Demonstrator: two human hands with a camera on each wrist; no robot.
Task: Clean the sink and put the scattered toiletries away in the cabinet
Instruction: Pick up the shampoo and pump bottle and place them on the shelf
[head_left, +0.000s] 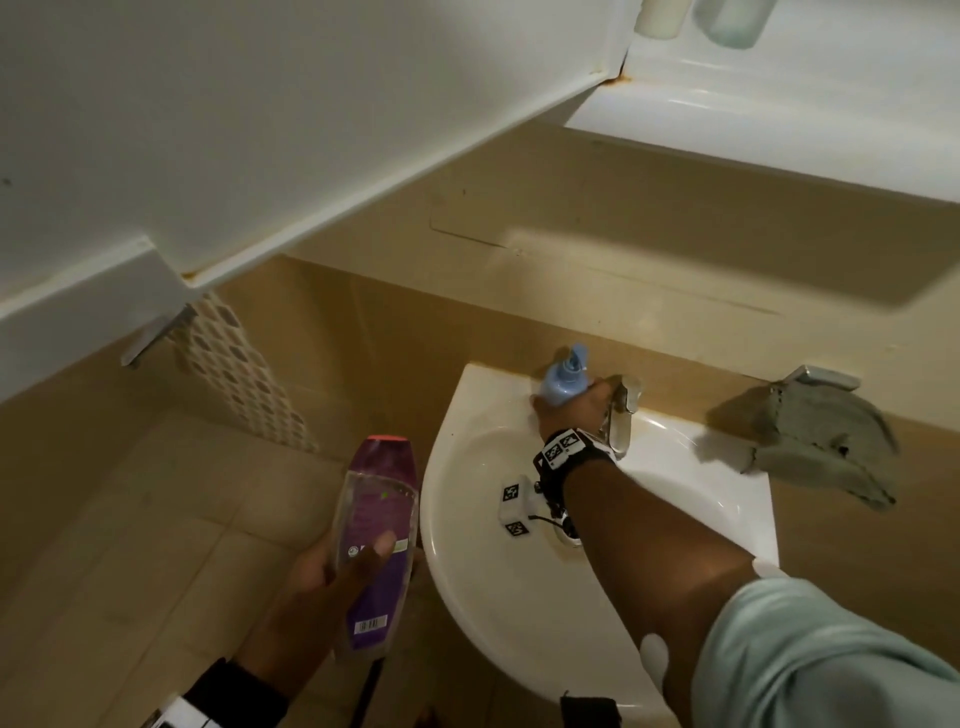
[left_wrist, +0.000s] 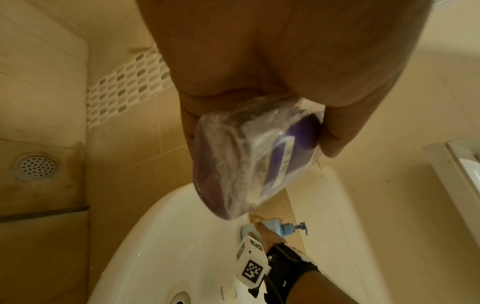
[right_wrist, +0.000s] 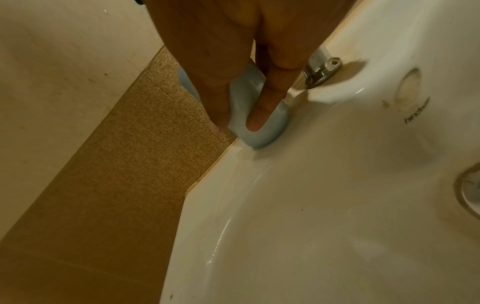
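My left hand (head_left: 353, 556) grips a clear bottle with a purple label and pink cap (head_left: 376, 530), held tilted over the floor left of the white sink (head_left: 457, 582). The left wrist view shows that bottle's (left_wrist: 249, 160) base end in my palm (left_wrist: 259, 61). My right hand (head_left: 569, 410) reaches across the basin, its fingers curled round a light blue pump bottle (head_left: 563, 376) standing on the sink's back left corner. In the right wrist view my fingers (right_wrist: 262, 115) wrap the blue bottle (right_wrist: 259, 135), whose base touches the rim.
The chrome faucet (head_left: 621, 415) stands just right of my right hand. The white cabinet door (head_left: 260, 130) hangs open overhead at left, with two bottles (head_left: 660, 18) on its shelf (head_left: 779, 104) at upper right. A grey cloth (head_left: 821, 441) hangs on the wall at right.
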